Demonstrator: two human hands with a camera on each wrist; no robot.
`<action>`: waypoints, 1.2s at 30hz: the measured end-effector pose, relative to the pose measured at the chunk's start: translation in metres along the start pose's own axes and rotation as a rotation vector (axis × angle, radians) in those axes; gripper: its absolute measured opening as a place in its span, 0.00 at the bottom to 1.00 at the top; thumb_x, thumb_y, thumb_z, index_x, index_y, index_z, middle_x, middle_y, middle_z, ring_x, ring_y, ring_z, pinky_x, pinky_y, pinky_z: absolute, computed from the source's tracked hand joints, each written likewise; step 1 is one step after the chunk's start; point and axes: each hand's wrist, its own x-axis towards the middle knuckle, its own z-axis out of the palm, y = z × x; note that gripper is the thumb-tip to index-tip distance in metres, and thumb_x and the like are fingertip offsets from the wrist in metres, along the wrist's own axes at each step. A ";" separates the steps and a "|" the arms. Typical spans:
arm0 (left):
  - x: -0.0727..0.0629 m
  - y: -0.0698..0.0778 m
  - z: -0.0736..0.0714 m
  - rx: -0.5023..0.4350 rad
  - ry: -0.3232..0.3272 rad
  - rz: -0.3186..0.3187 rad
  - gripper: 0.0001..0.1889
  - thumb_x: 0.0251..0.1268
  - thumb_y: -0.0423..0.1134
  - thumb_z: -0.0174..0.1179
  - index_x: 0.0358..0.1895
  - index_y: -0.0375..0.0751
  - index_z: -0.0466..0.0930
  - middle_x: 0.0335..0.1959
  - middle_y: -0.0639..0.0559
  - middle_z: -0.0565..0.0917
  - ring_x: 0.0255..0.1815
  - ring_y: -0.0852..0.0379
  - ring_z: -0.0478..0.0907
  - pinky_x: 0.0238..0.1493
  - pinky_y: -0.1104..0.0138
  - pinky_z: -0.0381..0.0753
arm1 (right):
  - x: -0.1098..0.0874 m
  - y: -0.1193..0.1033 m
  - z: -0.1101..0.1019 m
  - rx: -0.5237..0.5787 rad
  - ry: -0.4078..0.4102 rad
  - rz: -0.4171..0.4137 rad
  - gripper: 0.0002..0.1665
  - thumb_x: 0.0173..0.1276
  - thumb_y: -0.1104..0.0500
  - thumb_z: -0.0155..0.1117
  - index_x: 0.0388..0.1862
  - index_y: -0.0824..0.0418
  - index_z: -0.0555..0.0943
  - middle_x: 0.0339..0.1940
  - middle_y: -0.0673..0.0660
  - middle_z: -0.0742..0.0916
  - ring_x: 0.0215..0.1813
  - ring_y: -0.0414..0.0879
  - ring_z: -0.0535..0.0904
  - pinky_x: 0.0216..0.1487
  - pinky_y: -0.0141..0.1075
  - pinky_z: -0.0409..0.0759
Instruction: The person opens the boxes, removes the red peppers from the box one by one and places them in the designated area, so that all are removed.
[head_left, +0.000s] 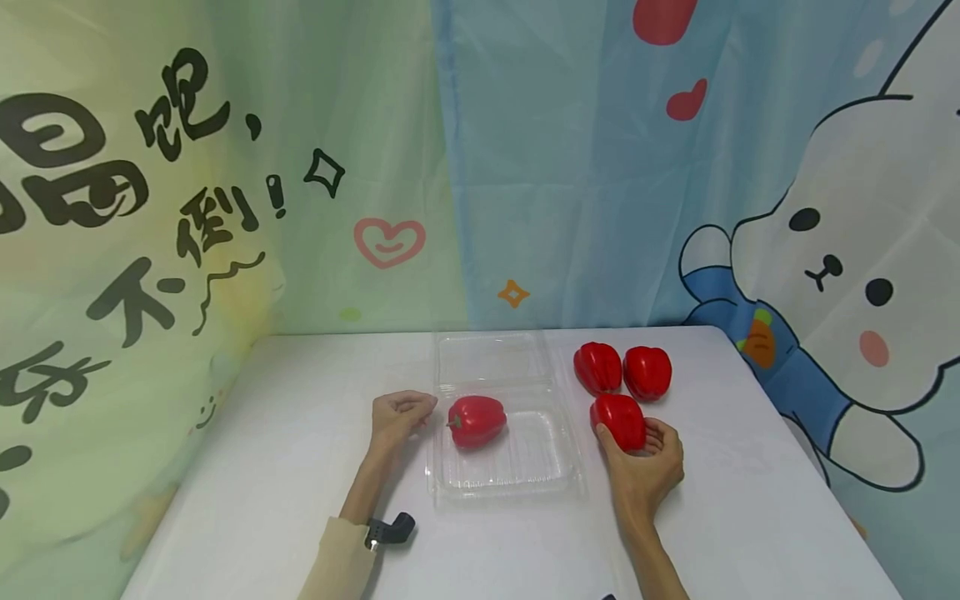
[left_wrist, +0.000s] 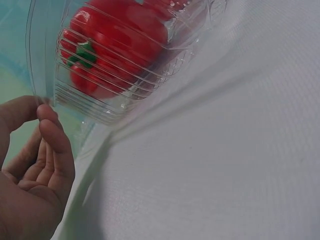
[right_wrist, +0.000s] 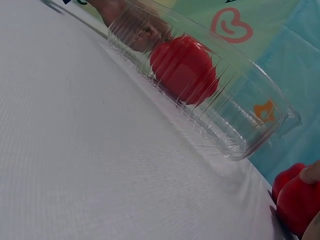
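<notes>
In the head view a clear plastic container [head_left: 525,475] lies open on the table, one red bell pepper [head_left: 477,421] inside it with its stem facing left. My left hand [head_left: 401,417] is at the container's left side; the left wrist view shows thumb and fingertips [left_wrist: 47,112] pinching its rim. Through the ribbed wall, the inner pepper's green stem [left_wrist: 85,55] shows. To the right of the container, my right hand [head_left: 645,471] grips another red bell pepper [head_left: 618,419], thumb on its near left side and fingers round the right.
Behind the held pepper stand two more red bell peppers, one on the left [head_left: 597,367] and one on the right [head_left: 648,372]. The container's hinged lid [head_left: 491,358] is folded back toward the far edge. A printed curtain [head_left: 525,167] hangs behind the white table [head_left: 300,467].
</notes>
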 end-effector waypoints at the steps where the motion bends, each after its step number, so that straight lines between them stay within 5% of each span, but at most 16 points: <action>1: 0.000 0.001 0.000 -0.001 -0.001 -0.002 0.10 0.68 0.35 0.74 0.43 0.28 0.91 0.27 0.44 0.92 0.25 0.61 0.83 0.32 0.74 0.82 | 0.001 0.000 0.000 -0.002 0.000 0.000 0.44 0.61 0.55 0.86 0.72 0.63 0.76 0.66 0.61 0.84 0.60 0.45 0.75 0.60 0.30 0.73; 8: -0.001 0.000 -0.002 0.009 0.007 -0.020 0.10 0.67 0.36 0.75 0.43 0.31 0.91 0.28 0.45 0.92 0.27 0.61 0.84 0.34 0.73 0.82 | -0.002 0.002 0.001 -0.009 -0.011 0.015 0.45 0.62 0.54 0.86 0.73 0.62 0.75 0.68 0.61 0.83 0.62 0.46 0.74 0.64 0.40 0.75; 16: 0.000 -0.003 -0.001 -0.016 -0.003 -0.018 0.11 0.66 0.36 0.75 0.44 0.30 0.91 0.31 0.42 0.93 0.28 0.59 0.85 0.35 0.73 0.84 | -0.001 0.002 -0.001 -0.006 -0.013 -0.003 0.44 0.62 0.55 0.86 0.73 0.64 0.75 0.67 0.62 0.84 0.61 0.47 0.75 0.60 0.29 0.71; 26: 0.001 -0.001 -0.002 -0.011 -0.007 -0.008 0.09 0.67 0.34 0.74 0.43 0.30 0.91 0.28 0.44 0.92 0.26 0.61 0.84 0.33 0.73 0.83 | -0.003 0.001 -0.002 -0.009 -0.034 0.005 0.45 0.63 0.54 0.86 0.74 0.64 0.74 0.68 0.63 0.83 0.61 0.51 0.76 0.61 0.33 0.71; 36: 0.000 0.001 -0.001 -0.022 -0.020 -0.005 0.11 0.67 0.34 0.74 0.45 0.27 0.90 0.28 0.40 0.92 0.25 0.62 0.83 0.32 0.74 0.81 | -0.004 0.003 -0.006 -0.037 -0.054 0.017 0.45 0.63 0.53 0.86 0.74 0.63 0.74 0.68 0.62 0.83 0.60 0.51 0.77 0.58 0.25 0.71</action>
